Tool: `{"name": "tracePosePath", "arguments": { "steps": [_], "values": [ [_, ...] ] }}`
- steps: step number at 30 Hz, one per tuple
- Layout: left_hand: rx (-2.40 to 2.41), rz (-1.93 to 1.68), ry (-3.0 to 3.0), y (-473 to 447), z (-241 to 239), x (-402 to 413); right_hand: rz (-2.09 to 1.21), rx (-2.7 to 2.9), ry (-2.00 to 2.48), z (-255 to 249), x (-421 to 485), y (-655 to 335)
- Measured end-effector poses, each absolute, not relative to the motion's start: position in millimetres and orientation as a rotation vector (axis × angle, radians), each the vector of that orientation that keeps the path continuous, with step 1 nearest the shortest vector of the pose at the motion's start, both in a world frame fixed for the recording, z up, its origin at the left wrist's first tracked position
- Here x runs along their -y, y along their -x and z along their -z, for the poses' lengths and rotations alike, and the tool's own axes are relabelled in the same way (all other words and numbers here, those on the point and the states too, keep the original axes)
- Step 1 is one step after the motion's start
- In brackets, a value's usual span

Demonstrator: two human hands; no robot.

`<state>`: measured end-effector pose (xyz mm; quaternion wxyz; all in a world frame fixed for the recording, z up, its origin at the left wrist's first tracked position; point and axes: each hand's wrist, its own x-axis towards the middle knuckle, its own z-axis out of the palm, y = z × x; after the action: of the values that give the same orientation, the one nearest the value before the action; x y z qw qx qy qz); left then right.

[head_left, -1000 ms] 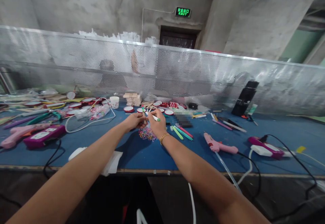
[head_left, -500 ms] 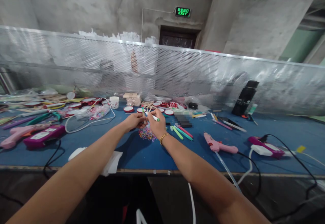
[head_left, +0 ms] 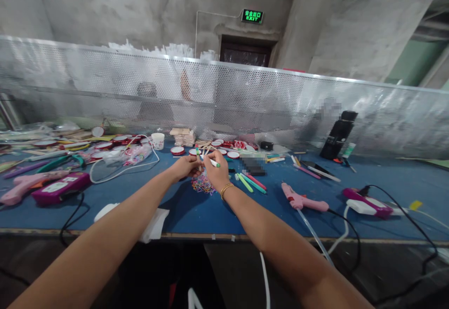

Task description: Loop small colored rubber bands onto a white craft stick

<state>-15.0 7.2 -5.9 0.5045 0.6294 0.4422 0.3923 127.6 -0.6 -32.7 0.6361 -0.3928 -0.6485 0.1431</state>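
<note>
My left hand [head_left: 185, 167] is closed around a small wooden stick [head_left: 197, 151] that stands upright, with green and reddish colour near its top. In my right hand [head_left: 218, 174] is a white marker with a green end [head_left: 215, 163], gripped like a pen, its tip side close to the stick. Fingers of both hands nearly meet, so the exact contact is hidden. Just below them lies a pile of small multicoloured pieces [head_left: 203, 186], too small to name. Several coloured markers [head_left: 246, 183] lie to the right of my right hand.
Small red-and-white drums [head_left: 177, 151], stacked wooden pieces [head_left: 184, 137] and a paper cup [head_left: 157, 141] stand behind. Pink glue guns lie right [head_left: 303, 199] and left [head_left: 28, 183], with cables. A white cloth or paper [head_left: 156, 225] is near the front edge. A perforated metal screen [head_left: 245, 94] borders the back.
Almost nothing differs. Both hands stay in place with the stick and the marker, showing at most a very slight shift.
</note>
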Motion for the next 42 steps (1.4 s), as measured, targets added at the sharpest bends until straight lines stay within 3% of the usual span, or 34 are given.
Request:
{"name": "tracePosePath", "arguments": {
  "steps": [42],
  "values": [
    [-1.032,-0.902,-1.553,14.4,7.5,-7.5,-0.343,1.524,0.872,31.1,3.6,-126.7]
  ]
}}
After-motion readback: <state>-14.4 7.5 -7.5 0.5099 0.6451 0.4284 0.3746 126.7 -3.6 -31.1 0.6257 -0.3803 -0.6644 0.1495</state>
